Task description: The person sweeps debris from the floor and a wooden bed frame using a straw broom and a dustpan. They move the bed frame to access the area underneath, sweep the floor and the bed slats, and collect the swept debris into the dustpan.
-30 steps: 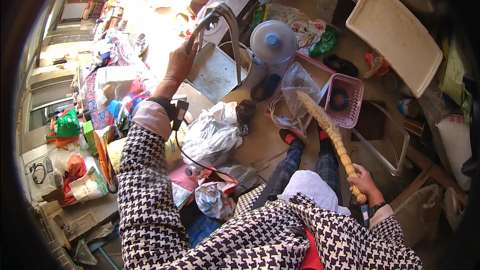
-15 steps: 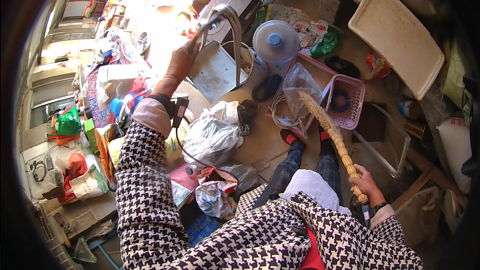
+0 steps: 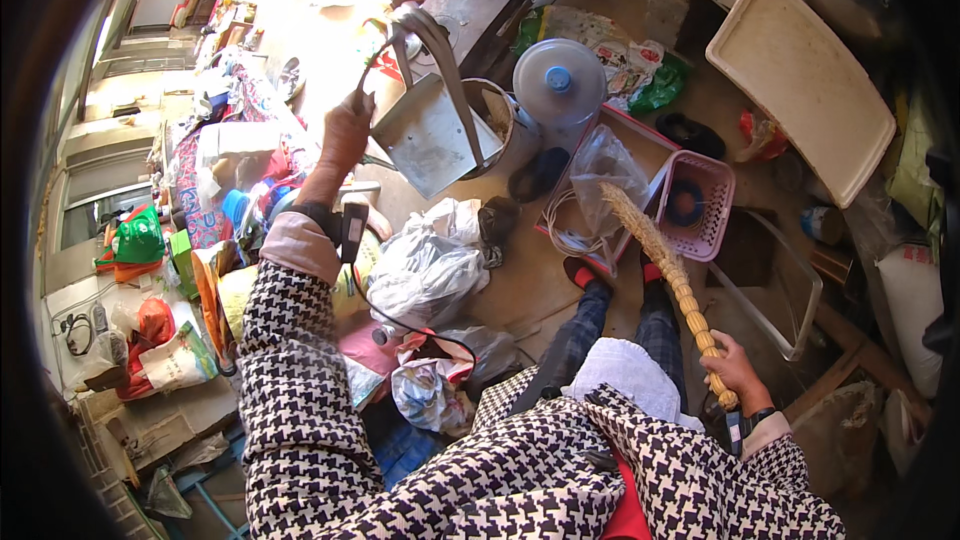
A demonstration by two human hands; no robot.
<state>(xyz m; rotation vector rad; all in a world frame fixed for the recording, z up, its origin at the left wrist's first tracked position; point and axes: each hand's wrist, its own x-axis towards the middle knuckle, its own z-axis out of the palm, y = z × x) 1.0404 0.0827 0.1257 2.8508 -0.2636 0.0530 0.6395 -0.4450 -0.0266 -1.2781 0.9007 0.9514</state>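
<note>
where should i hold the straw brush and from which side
Probably best by the ridged handle of the straw brush, coming from the right, where the right hand grips it. It is slim there and lies toward the person, while the far end spreads into loose bristles.

Left hand [image 3: 347, 132] curled, left arm [image 3: 297, 370] stretched forward; right hand [image 3: 733, 365] curled, nearer the torso [image 3: 520, 475].
</note>
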